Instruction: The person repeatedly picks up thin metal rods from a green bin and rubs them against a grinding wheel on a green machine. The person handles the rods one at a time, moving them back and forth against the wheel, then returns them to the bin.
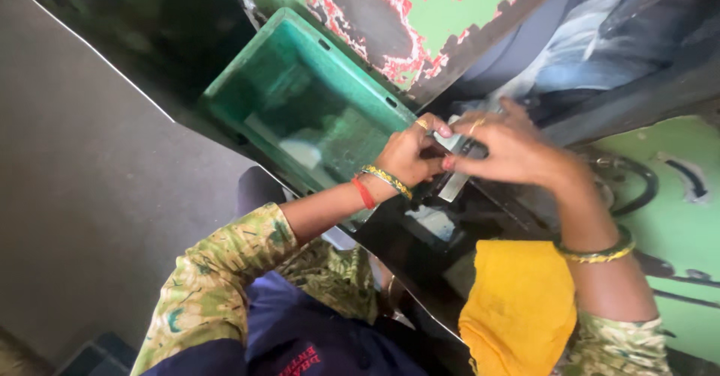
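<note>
- Yellow cloth (517, 308) lies nearest the camera, draped over the right forearm.
- Left hand (409, 154), with bangles and a red thread at the wrist, is curled and pinches the small flat grey metal piece (454, 185).
- Right hand (510, 151) closes on the same piece from the other side, fingers bent over it.
- That piece sits between both hands, above the dark bench (420, 233).
- Green plastic crate (307, 106) stands just beside the left hand.

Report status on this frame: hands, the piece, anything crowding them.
Left hand and right hand both pinch a small flat metal piece over the dark bench. Green plastic crate close beside left hand. Yellow cloth below the right forearm.
</note>
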